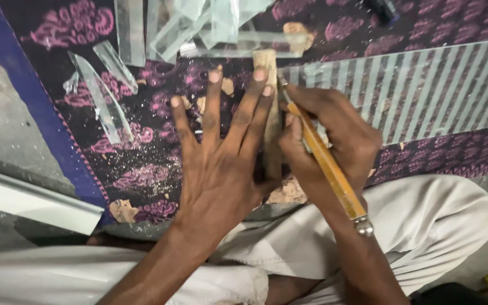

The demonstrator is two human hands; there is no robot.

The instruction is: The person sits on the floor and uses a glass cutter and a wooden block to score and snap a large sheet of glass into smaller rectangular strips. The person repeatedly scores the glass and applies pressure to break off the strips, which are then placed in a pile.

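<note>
My left hand [219, 152] lies flat with fingers spread, pressing down beside a wooden straightedge [268, 62] on the patterned cloth. My right hand [329, 135] grips a glass cutter with a yellow-orange handle and a metal end cap [331, 169]; its tip sits against the right side of the straightedge near its far end. A striped frosted glass sheet [419, 85] stretches to the right from under both hands. Where the sheet's left edge lies beneath my left hand is hard to tell.
Several clear glass strips and offcuts [199, 28] are piled at the top, and curved shards [105, 85] lie at the left. Glass crumbs dot the purple-and-black cloth [142, 169]. A white bar [29, 200] rests on the grey floor at the left. My white-trousered knee [441, 214] is at the right.
</note>
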